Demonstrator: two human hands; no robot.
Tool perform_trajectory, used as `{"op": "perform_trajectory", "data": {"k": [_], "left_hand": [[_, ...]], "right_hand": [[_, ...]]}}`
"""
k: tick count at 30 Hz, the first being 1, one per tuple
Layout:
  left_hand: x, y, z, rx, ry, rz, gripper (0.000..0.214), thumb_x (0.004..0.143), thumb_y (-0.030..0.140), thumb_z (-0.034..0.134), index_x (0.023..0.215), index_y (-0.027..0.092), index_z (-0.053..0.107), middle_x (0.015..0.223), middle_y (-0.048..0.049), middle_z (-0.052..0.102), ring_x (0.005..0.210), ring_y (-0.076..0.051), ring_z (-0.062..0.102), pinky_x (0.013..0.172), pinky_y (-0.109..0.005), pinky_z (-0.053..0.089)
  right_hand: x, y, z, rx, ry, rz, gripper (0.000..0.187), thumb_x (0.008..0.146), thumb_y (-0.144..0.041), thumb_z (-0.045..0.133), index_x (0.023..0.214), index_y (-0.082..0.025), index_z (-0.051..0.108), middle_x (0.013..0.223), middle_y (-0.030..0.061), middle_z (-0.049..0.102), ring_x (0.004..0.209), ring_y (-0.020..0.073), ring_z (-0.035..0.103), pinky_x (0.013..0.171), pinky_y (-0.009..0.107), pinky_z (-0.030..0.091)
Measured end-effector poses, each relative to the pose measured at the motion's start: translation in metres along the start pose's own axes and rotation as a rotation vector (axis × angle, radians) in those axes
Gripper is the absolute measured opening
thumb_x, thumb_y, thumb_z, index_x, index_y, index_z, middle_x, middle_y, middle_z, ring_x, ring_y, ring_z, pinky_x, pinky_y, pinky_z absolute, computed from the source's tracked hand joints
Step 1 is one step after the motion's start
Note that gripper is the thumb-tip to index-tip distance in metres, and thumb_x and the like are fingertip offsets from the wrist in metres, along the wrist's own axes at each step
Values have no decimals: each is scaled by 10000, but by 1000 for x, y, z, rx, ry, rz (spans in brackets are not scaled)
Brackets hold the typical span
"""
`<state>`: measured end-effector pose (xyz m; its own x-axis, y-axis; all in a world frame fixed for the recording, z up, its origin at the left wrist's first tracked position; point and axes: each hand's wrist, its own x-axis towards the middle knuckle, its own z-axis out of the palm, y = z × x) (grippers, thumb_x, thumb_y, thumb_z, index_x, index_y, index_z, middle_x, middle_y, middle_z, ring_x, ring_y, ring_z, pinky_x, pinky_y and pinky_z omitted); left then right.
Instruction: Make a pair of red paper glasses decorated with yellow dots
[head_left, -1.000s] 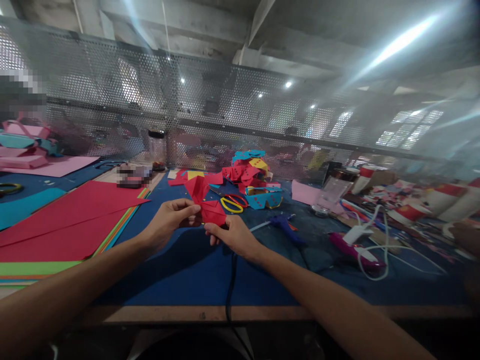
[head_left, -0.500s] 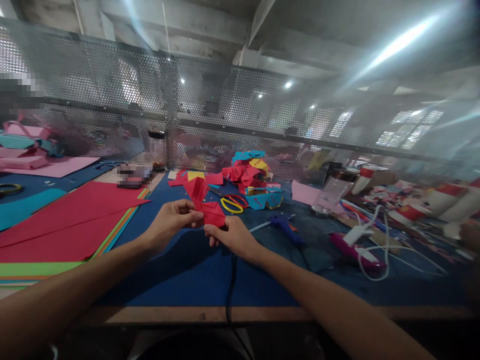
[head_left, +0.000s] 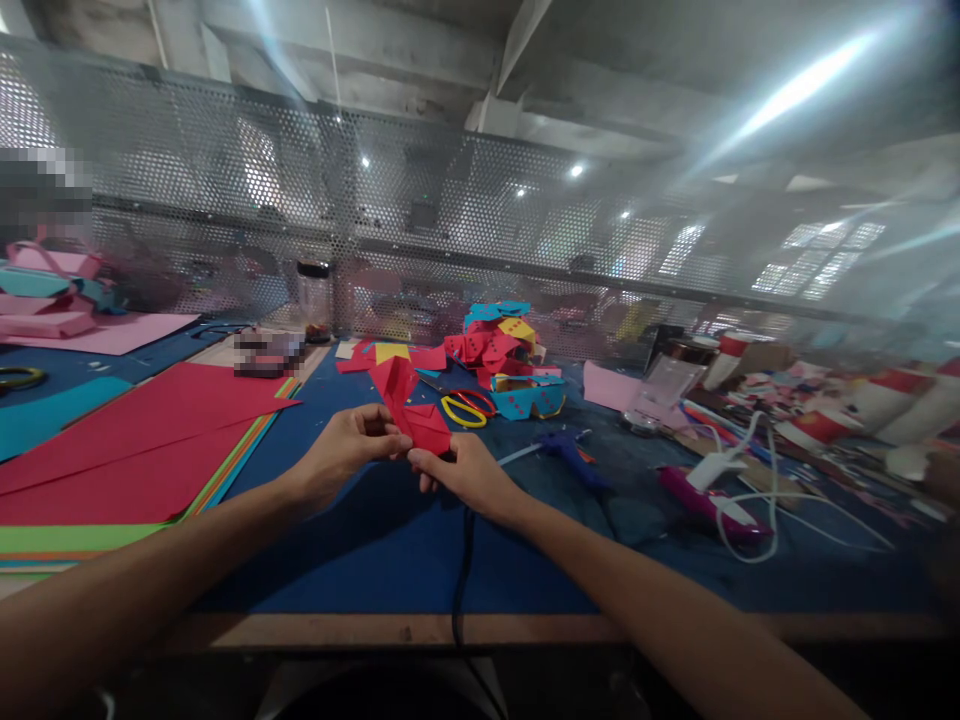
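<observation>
A folded piece of red paper (head_left: 426, 426) is held up over the blue table top, with one flap standing up at its left. My left hand (head_left: 355, 446) pinches its lower left edge between thumb and fingers. On the other side my right hand (head_left: 463, 474) grips the lower right corner, thumb on top and fingers curled beneath. The two thumbs nearly meet at the near edge of the paper. Just beyond lie scissors (head_left: 465, 410) with yellow and red handles. A blue glue gun (head_left: 573, 458) rests to the right of my right hand.
Left, a stack of coloured paper (head_left: 150, 440) has red on top. Behind the hands sits a pile of red, blue and yellow folded paper pieces (head_left: 499, 345). A clear jar (head_left: 664, 388), a purple power strip (head_left: 712, 505) and white cables stand right. A black cord (head_left: 466, 560) crosses the front edge.
My left hand has shifted slightly right along the paper's lower edge, its thumb now closer to the right thumb. The right hand and the paper have hardly moved.
</observation>
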<state>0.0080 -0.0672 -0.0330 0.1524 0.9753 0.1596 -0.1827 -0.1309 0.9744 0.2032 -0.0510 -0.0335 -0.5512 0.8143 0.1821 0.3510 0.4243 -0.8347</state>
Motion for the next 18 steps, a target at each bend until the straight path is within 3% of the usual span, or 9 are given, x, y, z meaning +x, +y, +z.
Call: {"op": "perform_trajectory", "data": {"k": [8,18], "left_hand": [[0,-2,0,26,-33,9,169,653,201,836,755,146,713,653,-14,703,604,-136,629,630,-261,478],[0,-1,-1,0,-35,-27,172,649,216,844,722,157,700,660,-14,721,615,-144,665,653,-268,512]], "right_hand": [[-3,-2,0,-29,-1,-7,374,919,-440,598,702,-157,712,583,23,688,539,128,602,539,227,440],[-1,-4,1,81,-35,5,473,894,-576,585,730,-147,699,607,34,695,544,125,630,572,234,507]]}}
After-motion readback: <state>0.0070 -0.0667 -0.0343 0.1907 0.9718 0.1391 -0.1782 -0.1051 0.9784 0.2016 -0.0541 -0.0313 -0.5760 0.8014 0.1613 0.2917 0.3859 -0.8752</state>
